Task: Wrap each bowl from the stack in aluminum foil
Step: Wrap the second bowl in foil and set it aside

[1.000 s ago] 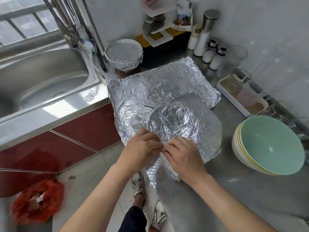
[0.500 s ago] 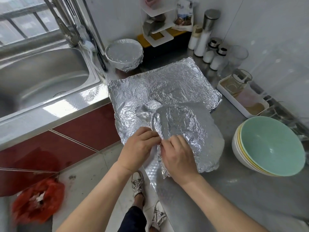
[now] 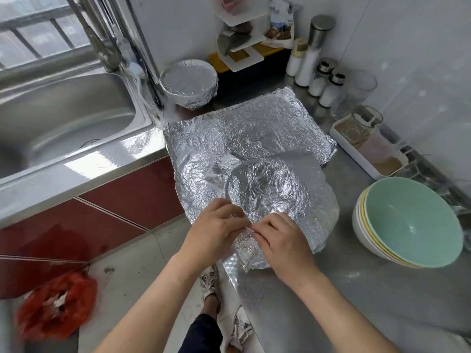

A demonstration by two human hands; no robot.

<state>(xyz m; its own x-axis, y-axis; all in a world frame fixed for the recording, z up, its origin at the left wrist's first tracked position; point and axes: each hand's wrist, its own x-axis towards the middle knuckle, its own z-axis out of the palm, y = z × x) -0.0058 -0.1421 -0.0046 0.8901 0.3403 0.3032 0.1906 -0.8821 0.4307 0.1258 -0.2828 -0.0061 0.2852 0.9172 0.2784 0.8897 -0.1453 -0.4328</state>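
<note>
Left hand [image 3: 216,230] and right hand [image 3: 283,240] apparently pinch foil [image 3: 254,138] at bowl's [image 3: 267,189] near rim.

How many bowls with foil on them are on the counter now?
2. One wrapped bowl stands at the back, near the sink. The other bowl is in front, its foil pinched by the left hand and right hand. The stack is bare.

steel counter [image 3: 344,301], sink [image 3: 63,118], barred window [image 3: 38,34], white walls [image 3: 407,47]
</note>
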